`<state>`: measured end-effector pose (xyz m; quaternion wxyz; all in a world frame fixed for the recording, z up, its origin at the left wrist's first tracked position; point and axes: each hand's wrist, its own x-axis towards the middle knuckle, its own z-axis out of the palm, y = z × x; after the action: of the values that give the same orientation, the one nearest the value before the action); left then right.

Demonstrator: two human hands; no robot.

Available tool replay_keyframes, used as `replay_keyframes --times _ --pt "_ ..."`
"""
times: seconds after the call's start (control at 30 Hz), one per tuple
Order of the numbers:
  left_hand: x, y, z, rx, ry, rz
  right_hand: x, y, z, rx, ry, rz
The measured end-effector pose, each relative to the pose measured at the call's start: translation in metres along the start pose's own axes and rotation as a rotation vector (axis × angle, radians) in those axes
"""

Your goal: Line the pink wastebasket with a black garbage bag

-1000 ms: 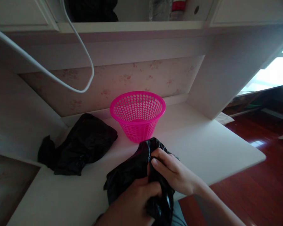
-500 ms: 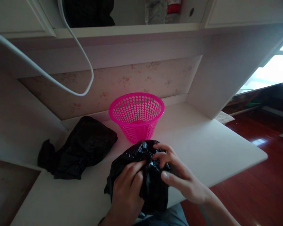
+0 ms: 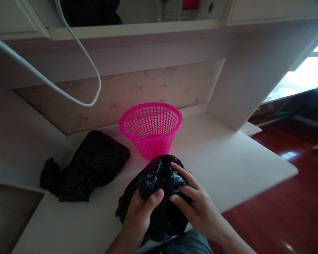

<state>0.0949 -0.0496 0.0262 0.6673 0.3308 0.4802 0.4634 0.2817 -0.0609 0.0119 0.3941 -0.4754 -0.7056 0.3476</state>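
In the head view, the person's left hand (image 3: 137,213) is gripping the near side of a crumpled black bag (image 3: 165,217), its thumb lying over the plastic and its fingers curling round the side, mostly hidden, so that the bag is being clamped between them; the right hand (image 3: 201,208) is lying against the other side, its visible fingers spreading apart with their tips touching the glossy folds; whether those tips are pinching any plastic, I cannot tell; the bag is sitting between the two hands at the near edge of a white tabletop (image 3: 233,162), just above a trouser leg (image 3: 192,243), and its top is overlapping the lower part of a pink basket (image 3: 151,139) in the view; whether bag and basket are touching is not showing clearly; the basket, pierced all round with holes, is standing upright near the back; a second black bag (image 3: 95,167) is lying to the left of the basket, its narrow end pointing toward the left panel; behind, flowered wallpaper (image 3: 136,88) is filling the recess; above, a white cable (image 3: 88,104) is hanging in a loop before a shelf (image 3: 135,31); to the right, a reddish floor (image 3: 270,211) is reflecting light.
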Motion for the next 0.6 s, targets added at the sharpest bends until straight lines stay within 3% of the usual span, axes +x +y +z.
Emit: replay_keyframes --times 0.1,0.2,0.3,0.37,0.47,0.6 --pt "-0.002 0.003 0.001 0.082 0.068 0.006 0.001 0.0 -0.003 0.099 0.049 0.015" --pt "0.007 0.009 -0.014 0.496 0.136 0.274 0.002 0.004 -0.012 0.302 0.059 0.089" --pt "0.03 0.017 -0.048 0.818 0.337 0.499 -0.003 0.023 -0.026 0.507 0.132 0.152" --pt "0.047 0.019 -0.076 0.871 0.477 0.495 -0.012 0.045 -0.034 0.582 0.241 0.223" --pt "0.062 0.016 -0.106 0.867 0.542 0.43 -0.026 0.077 -0.042 0.552 0.314 0.373" --pt "0.049 0.007 -0.104 0.827 0.542 0.446 -0.028 0.081 -0.049 0.408 0.379 0.324"
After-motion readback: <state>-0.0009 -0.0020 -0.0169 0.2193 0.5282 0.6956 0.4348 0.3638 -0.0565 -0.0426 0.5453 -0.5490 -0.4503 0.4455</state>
